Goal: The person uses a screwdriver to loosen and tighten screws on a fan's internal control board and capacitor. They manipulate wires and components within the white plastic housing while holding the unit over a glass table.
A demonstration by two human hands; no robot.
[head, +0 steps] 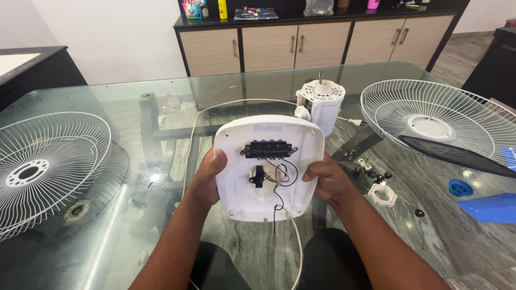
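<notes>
A white wire fan guard (pixel 45 166) lies flat on the glass table (pixel 134 225), well to the left of the left hand's fingers. The left hand (pixel 207 180) grips the left edge of a white fan base cover (pixel 269 169), thumb on the inner face and the remaining fingers curled behind the rim, out of view. The cover is held tilted up off the table, inner side toward the camera. Between the two thumbs sit a black switch block (pixel 269 150) and coloured wires (pixel 279 180). A white power cord (pixel 201 115) runs from the cover's lower edge. The right hand (pixel 329 182) clasps the right edge, thumb on the inner face. Beyond the fingertips stands the white motor housing (pixel 321 104). Right of the right hand lie a white ring nut (pixel 382 194), a second wire guard (pixel 435 123), a dark fan blade (pixel 457 156) and blue parts (pixel 486 207).
</notes>
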